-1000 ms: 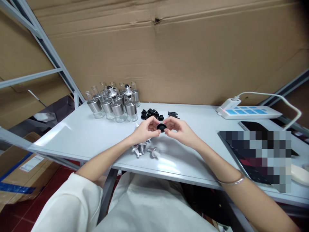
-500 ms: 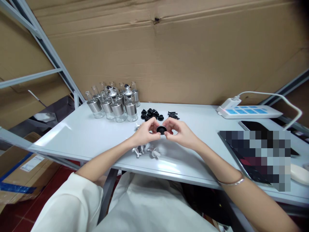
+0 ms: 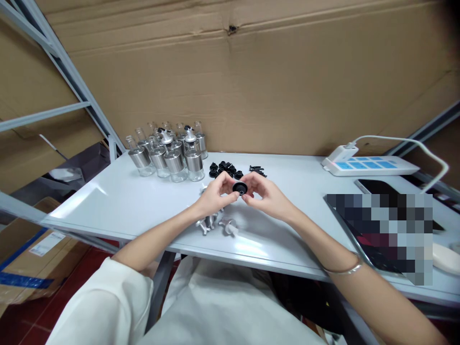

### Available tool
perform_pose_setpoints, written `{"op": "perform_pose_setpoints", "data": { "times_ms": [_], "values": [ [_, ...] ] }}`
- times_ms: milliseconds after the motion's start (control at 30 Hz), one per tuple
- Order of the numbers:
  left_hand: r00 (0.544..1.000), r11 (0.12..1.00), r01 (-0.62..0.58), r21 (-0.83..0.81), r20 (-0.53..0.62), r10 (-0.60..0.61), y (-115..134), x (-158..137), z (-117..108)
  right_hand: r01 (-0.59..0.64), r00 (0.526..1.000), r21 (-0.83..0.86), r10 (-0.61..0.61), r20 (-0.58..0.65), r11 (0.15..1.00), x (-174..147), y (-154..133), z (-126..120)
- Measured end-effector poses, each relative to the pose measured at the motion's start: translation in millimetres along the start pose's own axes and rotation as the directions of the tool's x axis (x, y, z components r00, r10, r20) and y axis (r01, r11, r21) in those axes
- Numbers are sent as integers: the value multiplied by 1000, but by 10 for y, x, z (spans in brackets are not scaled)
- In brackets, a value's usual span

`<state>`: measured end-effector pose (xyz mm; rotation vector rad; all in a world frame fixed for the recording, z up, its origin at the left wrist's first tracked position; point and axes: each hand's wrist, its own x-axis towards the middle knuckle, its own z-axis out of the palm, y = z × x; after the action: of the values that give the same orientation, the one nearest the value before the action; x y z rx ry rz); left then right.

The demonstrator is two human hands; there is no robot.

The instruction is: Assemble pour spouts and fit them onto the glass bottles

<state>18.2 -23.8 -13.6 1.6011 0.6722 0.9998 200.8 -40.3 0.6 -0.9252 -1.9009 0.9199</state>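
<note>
Between my fingertips is a round black stopper (image 3: 239, 187) with a pale rim, its disc side turned toward me. My left hand (image 3: 216, 195) pinches it from the left, and my right hand (image 3: 264, 194) from the right. Beneath and beside my left hand lie several silver pourer spouts (image 3: 229, 226), partly covered by that hand. Just beyond my fingers are a pile of black stoppers (image 3: 223, 168) and a small heap of thin black levers (image 3: 257, 170). What sits inside the held piece is too small to make out.
Several glass bottles with metal sleeves (image 3: 175, 163) stand at the back left, two of them topped with pourers. On the right are a white power strip (image 3: 373, 166) with a cable, a phone (image 3: 381, 187) and a blurred-out tablet (image 3: 359, 235). Cardboard (image 3: 273, 86) walls the back of the table.
The black stopper has tilted in my fingers, its disc face turning up toward me. Both hands stay in nearly the same place, with a slight shift of the thumbs.
</note>
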Motion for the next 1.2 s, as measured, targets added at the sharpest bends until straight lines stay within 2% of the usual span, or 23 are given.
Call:
{"op": "perform_pose_setpoints", "data": {
  "times_ms": [100, 333, 667, 933, 1200],
  "values": [
    [1000, 999, 9, -45, 12, -9, 23, -2, -2, 2, 1000, 46, -2, 14, 999, -8, 6, 13],
    [999, 999, 37, -30, -9, -37, 42, -1, 12, 4, 1000, 72, -6, 28, 997, -5, 19, 6],
    [1000, 989, -2, 150, -7, 3, 72, -20, 10, 5, 1000, -53, -5, -1, 999, -22, -50, 22],
    [999, 962, -37, 271, -2, 39, 91, -23, -14, -37, 999, 70, 36, 10, 997, -10, -32, 27],
    [998, 923, -66, 379, 8, 68, 86, -21, -17, -39, 999, 26, 39, 28, 999, -11, -10, -2]
  ]
}}
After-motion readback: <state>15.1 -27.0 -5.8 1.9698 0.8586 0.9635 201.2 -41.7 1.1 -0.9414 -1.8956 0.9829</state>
